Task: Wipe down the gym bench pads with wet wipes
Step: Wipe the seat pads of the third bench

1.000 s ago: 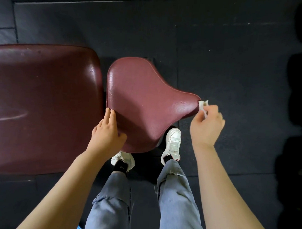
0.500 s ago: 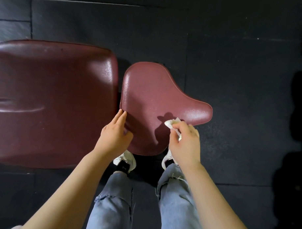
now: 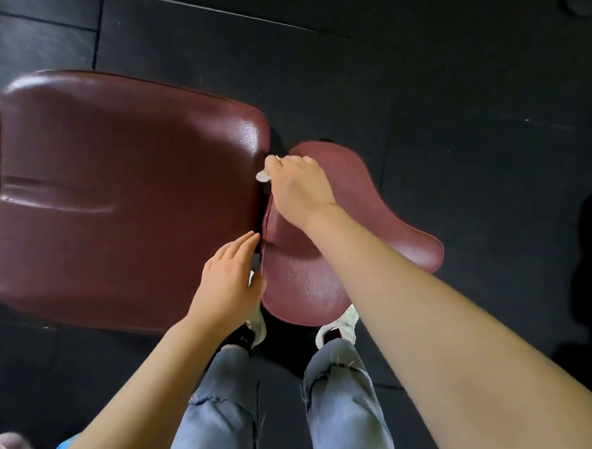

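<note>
- While the left hand (image 3: 227,285) lay flat with straight fingers at the gap between the back pad (image 3: 121,198) and seat pad (image 3: 319,275), the right hand (image 3: 299,187) pinched a white wet wipe (image 3: 263,175).
- The wipe sat beyond the left fingertips, at the seat pad's far edge beside the back pad.

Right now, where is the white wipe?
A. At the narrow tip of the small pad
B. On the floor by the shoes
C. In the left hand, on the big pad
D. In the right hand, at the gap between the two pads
D: the right hand pinches the wipe at the gap between the big pad and the small pad.
</note>
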Tool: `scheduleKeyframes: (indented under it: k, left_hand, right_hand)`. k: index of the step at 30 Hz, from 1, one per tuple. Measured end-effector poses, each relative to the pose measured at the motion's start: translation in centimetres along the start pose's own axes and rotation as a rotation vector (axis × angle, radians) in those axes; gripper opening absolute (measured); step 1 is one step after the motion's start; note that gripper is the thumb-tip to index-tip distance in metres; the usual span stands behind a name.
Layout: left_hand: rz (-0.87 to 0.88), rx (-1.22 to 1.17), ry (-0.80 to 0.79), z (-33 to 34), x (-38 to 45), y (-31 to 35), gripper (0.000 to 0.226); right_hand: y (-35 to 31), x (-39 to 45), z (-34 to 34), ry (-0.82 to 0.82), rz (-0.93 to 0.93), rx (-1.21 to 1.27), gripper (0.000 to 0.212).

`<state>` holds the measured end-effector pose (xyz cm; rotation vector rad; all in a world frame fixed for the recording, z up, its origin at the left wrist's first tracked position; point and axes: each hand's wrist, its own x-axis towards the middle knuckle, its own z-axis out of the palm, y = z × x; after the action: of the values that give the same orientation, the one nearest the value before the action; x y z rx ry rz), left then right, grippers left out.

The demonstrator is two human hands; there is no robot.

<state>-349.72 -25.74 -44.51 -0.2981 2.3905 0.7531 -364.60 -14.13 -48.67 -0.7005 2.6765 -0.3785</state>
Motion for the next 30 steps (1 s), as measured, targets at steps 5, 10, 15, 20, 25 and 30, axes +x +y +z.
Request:
scheduleKeyframes:
  k: [5,10,15,20,25,30]
  left_hand:
    - [0.009,-0.013,-0.01,-0.7,0.0,-0.5,0.063]
    - [-0.006,-0.041,0.003,-1.1,0.1,-1.1,0.061]
    - [0.002,-0.043,0.006,-1.2,0.0,-1.6,0.069]
    - [0.048,-0.04,0.038,-1.1,-0.2,-2.5,0.065]
    - [0.035,-0.045,0.026,-0.9,-0.2,-2.3,0.064]
    - [0.048,-0.027,0.0,-0.7,-0.2,-2.7,0.064]
  right_hand:
    - [6.4,-0.8,-0.4,0.267,0.6,0.114,0.02]
    - [4.2,0.1,0.1,0.181,0.611,0.164,0.019]
    - [-1.0,-0.9,0.7,0.014,0.022,-0.001,0.02]
    - [8.5,-7.5,-1.3,0.218,0.697,-0.01,0.013]
    - [1.5,-4.4,1.0,0.345,0.669,0.123,0.022]
    - [-4.3,-2.6,3.1,0.07,0.172,0.171,0.033]
